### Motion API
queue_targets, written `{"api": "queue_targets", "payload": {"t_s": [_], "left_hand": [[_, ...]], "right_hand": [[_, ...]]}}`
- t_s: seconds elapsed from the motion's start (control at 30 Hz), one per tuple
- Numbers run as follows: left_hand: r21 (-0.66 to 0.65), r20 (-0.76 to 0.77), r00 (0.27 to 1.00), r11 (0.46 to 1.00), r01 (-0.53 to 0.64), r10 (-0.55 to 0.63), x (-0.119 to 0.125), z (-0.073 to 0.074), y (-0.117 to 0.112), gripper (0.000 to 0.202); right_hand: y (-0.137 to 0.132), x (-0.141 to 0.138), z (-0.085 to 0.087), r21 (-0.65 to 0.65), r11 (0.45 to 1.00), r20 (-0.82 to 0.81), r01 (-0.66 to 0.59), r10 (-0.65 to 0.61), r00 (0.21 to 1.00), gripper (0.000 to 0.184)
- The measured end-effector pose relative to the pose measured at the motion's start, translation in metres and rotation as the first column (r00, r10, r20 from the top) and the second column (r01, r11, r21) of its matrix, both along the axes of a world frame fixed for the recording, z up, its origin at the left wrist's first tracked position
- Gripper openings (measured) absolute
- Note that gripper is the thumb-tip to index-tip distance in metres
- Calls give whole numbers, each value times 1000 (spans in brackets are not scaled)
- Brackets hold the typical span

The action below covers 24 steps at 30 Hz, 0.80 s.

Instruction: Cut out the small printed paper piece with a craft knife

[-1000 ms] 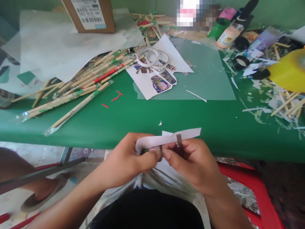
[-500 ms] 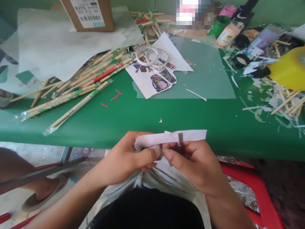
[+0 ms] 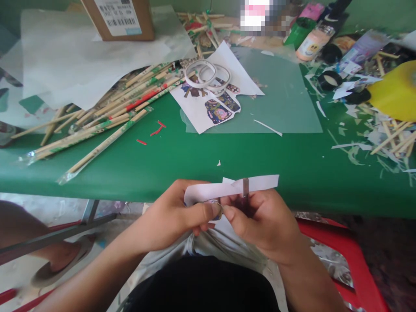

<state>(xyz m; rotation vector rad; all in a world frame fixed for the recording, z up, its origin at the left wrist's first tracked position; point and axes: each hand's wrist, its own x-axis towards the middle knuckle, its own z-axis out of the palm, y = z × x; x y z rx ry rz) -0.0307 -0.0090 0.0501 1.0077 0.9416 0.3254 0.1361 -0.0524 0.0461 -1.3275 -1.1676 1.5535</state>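
Observation:
My left hand (image 3: 177, 214) and my right hand (image 3: 260, 221) meet just below the near edge of the green table (image 3: 182, 160). Both are closed on a strip of white paper (image 3: 227, 187) that runs left to right over the fingertips. A small metal blade tip (image 3: 245, 186) sticks up across the strip from my right hand's fingers. A small coloured piece (image 3: 214, 206) shows between the two thumbs, too hidden to name.
Bundles of wooden chopsticks (image 3: 107, 117) lie at the left. A printed sticker sheet (image 3: 214, 99) with white tape rings (image 3: 208, 74) sits mid-table on a clear sheet (image 3: 286, 95). Cardboard box (image 3: 120, 19) at the back, bottles (image 3: 312, 41) and a yellow roll (image 3: 394, 93) right, red stool (image 3: 344, 260) below.
The white strip has shifted slightly between my fingers; both hands stay in the same place. The view has tilted a little.

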Motion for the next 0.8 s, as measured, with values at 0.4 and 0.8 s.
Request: {"api": "queue_targets", "payload": {"t_s": [0.4,0.8], "left_hand": [[-44,23,998,998,-55,56,0,1,-1,30],[-15,-41,998,999,-44,43,-3,3,-2,28]], "right_hand": [[-3,4,2,-33,999,-133,-13,9,991,20],[-4,1,2,-25,1000,-47,-9,8,999,19]]}}
